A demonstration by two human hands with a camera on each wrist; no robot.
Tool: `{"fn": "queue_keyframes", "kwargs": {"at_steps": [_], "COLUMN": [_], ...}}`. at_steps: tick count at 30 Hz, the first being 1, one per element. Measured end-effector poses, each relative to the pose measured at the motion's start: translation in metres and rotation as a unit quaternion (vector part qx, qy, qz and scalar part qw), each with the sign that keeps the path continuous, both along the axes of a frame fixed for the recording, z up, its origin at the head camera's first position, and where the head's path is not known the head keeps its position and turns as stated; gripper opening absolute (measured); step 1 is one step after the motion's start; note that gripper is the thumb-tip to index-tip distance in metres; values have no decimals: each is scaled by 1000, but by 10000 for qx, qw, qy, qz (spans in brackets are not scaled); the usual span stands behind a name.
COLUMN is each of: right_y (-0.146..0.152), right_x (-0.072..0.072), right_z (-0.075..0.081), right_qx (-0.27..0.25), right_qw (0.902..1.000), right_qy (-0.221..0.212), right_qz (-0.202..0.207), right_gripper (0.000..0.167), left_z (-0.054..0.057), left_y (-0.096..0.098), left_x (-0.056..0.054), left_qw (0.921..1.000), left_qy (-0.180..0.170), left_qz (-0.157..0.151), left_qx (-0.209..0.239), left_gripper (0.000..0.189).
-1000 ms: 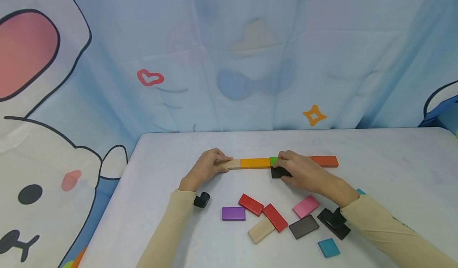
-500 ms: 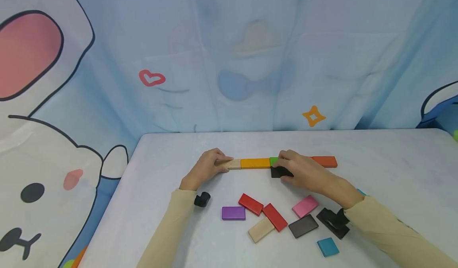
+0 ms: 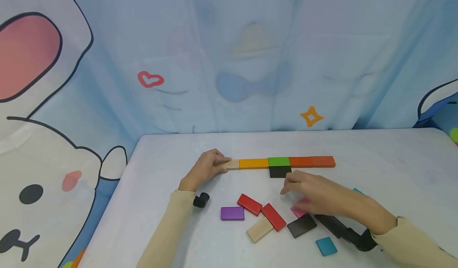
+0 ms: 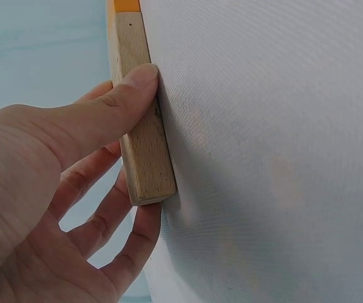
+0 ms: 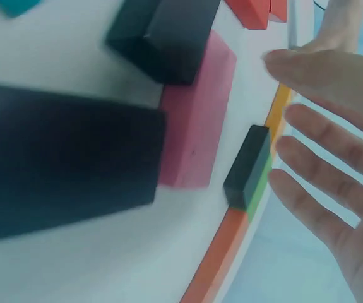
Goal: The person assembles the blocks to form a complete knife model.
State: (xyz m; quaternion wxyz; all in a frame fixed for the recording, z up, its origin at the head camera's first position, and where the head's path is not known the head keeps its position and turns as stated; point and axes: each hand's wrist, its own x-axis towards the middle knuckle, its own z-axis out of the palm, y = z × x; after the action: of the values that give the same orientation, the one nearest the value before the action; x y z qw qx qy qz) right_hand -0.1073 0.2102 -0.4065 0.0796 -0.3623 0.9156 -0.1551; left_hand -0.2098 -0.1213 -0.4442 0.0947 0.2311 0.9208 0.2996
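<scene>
My left hand [image 3: 203,169] pinches a plain wooden block [image 4: 146,154] between thumb and fingers at the left end of a row. Along that row lie a yellow-orange block [image 3: 254,164], a green block [image 3: 279,162] and two orange-red blocks [image 3: 300,162]. A black block [image 3: 280,172] lies against the green one's near side. Just in front of it, my right hand [image 3: 322,192] holds nothing, its fingers spread in the right wrist view. It partly covers a pink block [image 5: 200,120] in the head view.
Nearer lie a purple block [image 3: 232,213], two red blocks [image 3: 249,204], a wooden block [image 3: 259,230], a dark grey block [image 3: 301,225], another black block [image 3: 328,224] and a teal block [image 3: 326,246]. Another teal piece [image 3: 357,191] peeks out behind the right wrist. A curtain [image 3: 250,113] hangs behind the table.
My right hand has let go of the black block and drawn back toward the near right, uncovering the green block and an orange-red one. The left hand keeps its place.
</scene>
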Motion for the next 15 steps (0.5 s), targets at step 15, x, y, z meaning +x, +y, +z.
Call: {"fn": "queue_keyframes", "kwargs": {"at_steps": [15], "right_y": [23], "right_x": [11], "right_z": [-19], "right_qx": [-26], "right_qw": [9995], "right_qy": [-196], "right_qz": [227], "right_gripper": [35], "left_z": [1], "left_y": [2], "left_x": [1], "left_qw": [9998], "left_qy": [-90], "left_qz": [150], "left_qx": [71], "left_gripper": [39]}}
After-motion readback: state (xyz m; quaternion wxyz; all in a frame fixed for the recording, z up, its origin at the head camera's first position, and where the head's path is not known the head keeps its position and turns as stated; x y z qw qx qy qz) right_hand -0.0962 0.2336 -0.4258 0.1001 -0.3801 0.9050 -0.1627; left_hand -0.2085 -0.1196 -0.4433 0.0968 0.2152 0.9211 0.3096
